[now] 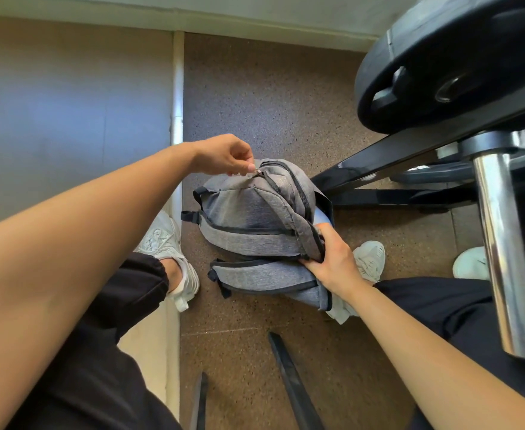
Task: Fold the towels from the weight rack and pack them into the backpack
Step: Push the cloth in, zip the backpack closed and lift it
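Backpack: grey fabric, soft, probably light, slumps (needs bracing). Location: floor, weight rack at 2 o'clock. Left hand pinches zipper pull at 12 o'clock; right hand grips the opening's edge at 4 o'clock, likely the best hold.

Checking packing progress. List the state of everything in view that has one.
Grey fabric backpack: on the floor, gaping at its right side.
Light blue cloth, likely a towel: tucked inside, barely showing.
Small metal zip pull: pinched by the left hand.
Right hand: grips the backpack's open edge.
Black round weight plate: hung on the black rack.
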{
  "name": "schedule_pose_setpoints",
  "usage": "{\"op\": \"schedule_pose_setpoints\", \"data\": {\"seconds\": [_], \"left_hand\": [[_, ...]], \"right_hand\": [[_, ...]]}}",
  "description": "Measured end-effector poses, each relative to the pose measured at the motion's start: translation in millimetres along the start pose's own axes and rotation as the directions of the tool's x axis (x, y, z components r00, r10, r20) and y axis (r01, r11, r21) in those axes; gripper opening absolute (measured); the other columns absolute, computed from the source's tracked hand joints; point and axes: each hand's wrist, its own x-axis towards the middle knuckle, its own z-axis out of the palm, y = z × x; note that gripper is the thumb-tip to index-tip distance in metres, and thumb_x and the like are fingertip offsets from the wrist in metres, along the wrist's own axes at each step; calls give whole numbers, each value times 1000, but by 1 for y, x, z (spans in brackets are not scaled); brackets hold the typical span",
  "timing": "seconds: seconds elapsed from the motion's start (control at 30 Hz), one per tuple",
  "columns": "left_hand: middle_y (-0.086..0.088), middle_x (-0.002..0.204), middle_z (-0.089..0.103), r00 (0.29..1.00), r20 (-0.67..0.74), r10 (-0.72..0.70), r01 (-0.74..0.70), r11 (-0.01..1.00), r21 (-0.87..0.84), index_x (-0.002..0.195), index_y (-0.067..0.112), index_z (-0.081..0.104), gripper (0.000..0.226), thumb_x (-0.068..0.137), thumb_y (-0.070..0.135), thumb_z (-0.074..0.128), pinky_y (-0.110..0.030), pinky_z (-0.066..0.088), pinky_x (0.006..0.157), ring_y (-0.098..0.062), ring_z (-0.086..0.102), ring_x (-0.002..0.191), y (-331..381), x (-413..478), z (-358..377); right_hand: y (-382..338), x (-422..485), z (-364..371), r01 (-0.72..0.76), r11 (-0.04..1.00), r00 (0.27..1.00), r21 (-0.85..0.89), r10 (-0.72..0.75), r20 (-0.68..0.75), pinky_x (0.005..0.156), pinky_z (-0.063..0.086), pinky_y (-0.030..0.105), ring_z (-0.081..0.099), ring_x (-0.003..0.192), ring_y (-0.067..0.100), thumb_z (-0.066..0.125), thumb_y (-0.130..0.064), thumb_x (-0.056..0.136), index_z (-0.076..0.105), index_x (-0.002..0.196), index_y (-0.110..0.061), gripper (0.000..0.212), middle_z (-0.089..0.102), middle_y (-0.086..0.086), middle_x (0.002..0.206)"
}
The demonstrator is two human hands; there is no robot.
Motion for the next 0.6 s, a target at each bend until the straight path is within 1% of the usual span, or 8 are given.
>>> {"op": "schedule_pose_setpoints", "data": {"seconds": [0.07, 0.17, 0.3, 0.4, 0.43, 0.5, 0.57, 0.6], "left_hand": [[3, 82, 66, 1000, -9, 0, 1, 999, 44, 97, 17, 74, 15, 100, 27, 65, -29, 51, 73, -13, 57, 74, 8, -4, -8], [8, 84, 68, 999, -18, -31, 33, 988, 149, 103, 19, 78, 18, 99, 31, 65, -31, 52, 73, -15, 62, 77, 20, -8, -13], [4, 82, 70, 995, -96, -30, 48, 978, 202, 97, 19, 78, 16, 96, 33, 70, -27, 50, 66, -14, 60, 72, 28, -21, -19], [8, 77, 68, 990, -135, -36, 68, 967, 245, 93, 21, 77, 14, 97, 32, 69, -22, 45, 63, -6, 58, 69, 27, -33, -22], [9, 76, 68, 984, -172, -49, 89, 969, 230, 92, 21, 77, 15, 97, 32, 68, -22, 44, 62, -5, 58, 69, 23, -36, -21], [6, 75, 68, 943, -312, -117, 155, 983, 98, 88, 19, 77, 19, 99, 31, 67, -22, 46, 62, -7, 59, 68, 11, -39, -18], [-1, 74, 68, 858, -455, -239, 227, 970, -81, 87, 13, 77, 23, 100, 28, 65, -23, 48, 60, -13, 59, 67, -3, -41, -12], [-4, 75, 69, 812, -502, -297, 256, 955, -151, 86, 10, 78, 25, 99, 27, 65, -25, 48, 60, -15, 59, 68, -8, -42, -9]], "right_hand": [[-2, 0, 1, 4, 1000, 1000, 6, -4, 2, 87, 47, 30, 55, 109, 11, 80, -27, 81, 47, 120, -33, 51, 59, -7, 115], [-5, 0, 0, 5, 1000, 1000, 3, -5, 10, 91, 51, 34, 56, 113, 13, 80, -27, 82, 46, 121, -33, 52, 58, -7, 117], [-13, 4, -3, 22, 1000, 999, 17, -22, 24, 92, 53, 39, 57, 113, 15, 80, -30, 82, 46, 122, -35, 52, 59, -9, 117], [-23, 7, -1, 42, 999, 998, 9, -42, 36, 92, 54, 43, 58, 114, 15, 80, -31, 82, 47, 123, -34, 53, 59, -9, 119], [-26, 9, 0, 53, 999, 998, 4, -53, 36, 92, 54, 43, 58, 114, 16, 80, -31, 81, 47, 123, -33, 53, 59, -8, 120], [-34, 13, 0, 82, 997, 996, 11, -82, 21, 92, 54, 44, 57, 114, 16, 79, -31, 82, 46, 124, -33, 54, 57, -7, 121], [-41, 16, 0, 113, 993, 994, 22, -113, -13, 92, 55, 43, 56, 112, 15, 77, -30, 84, 46, 124, -31, 51, 55, -5, 121], [-44, 18, 1, 120, 993, 992, 9, -119, -28, 90, 56, 42, 56, 108, 15, 77, -31, 85, 47, 122, -30, 48, 55, -5, 118]]}}
